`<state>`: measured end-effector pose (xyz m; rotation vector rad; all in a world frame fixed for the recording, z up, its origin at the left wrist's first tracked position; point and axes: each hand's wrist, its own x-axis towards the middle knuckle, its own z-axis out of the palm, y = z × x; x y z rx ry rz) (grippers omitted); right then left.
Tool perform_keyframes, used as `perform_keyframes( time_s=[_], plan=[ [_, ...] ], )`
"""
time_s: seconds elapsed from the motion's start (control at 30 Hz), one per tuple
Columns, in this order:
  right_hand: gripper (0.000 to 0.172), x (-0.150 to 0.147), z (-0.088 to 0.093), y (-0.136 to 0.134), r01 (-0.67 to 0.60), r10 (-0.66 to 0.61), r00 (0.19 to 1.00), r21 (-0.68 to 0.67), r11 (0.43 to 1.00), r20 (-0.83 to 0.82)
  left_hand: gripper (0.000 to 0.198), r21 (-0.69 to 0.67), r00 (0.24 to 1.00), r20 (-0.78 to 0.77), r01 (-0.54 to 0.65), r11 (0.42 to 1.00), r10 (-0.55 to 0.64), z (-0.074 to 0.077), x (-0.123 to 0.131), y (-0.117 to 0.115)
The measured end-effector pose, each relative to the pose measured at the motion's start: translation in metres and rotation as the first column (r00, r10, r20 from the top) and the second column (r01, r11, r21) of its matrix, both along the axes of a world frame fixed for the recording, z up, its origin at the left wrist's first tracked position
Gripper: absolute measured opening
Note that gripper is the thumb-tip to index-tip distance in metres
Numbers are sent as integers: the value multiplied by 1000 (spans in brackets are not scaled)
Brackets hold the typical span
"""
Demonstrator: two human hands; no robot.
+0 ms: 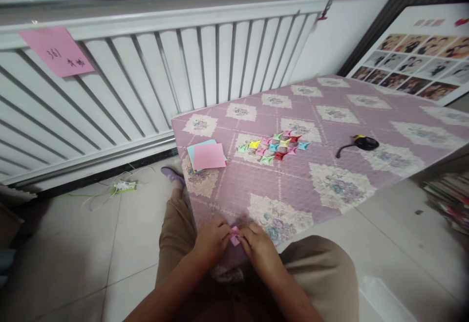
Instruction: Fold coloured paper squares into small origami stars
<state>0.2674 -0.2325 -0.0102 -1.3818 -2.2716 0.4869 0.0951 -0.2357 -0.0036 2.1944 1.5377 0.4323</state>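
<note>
A small folded piece of pink paper point(235, 236) is held between both hands, over the near corner of the table. My left hand point(211, 238) pinches its left side, and my right hand point(259, 247) grips the right side with fingers closed. Farther up the table, several small folded paper pieces point(273, 147) in pink, red, yellow, green and blue lie grouped in rows. To their left rests a stack of square paper sheets point(208, 156), pink on top with light blue showing beneath.
The table wears a purple floral cloth point(234, 185). A black object with a strap point(366, 143) lies on its right part. A white radiator point(205, 63) stands behind, and a photo board point(414, 58) leans at the far right. On the floor, a power strip point(124, 186) trails cables.
</note>
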Motion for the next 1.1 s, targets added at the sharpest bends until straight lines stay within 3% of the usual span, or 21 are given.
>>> perform_keyframes(
  time_s=[0.27, 0.37, 0.5, 0.7, 1.0, 1.1],
  plan=[
    [27, 11, 20, 9, -71, 52, 978, -89, 993, -204, 20, -42, 967, 250, -34, 999, 44, 10, -1, 2],
    [25, 16, 27, 12, -76, 9, 940, -184, 980, -342, 16, -111, 904, 417, -47, 993, 89, 16, -3, 3],
    [22, 20, 32, 13, -64, -107, 840, -292, 954, -532, 14, -243, 767, 585, -143, 959, 263, 26, -1, 3],
    [24, 20, 30, 12, -5, -260, 741, -392, 920, -619, 12, -287, 712, 601, -233, 929, 364, 28, 7, 1],
    [25, 20, 16, 6, 19, -365, 655, -469, 883, -662, 12, -316, 620, 655, -295, 902, 432, 14, 13, -6],
    [22, 20, 12, 7, 22, -338, 699, -453, 891, -630, 11, -329, 631, 627, -317, 889, 457, 4, 14, -6]
  ],
)
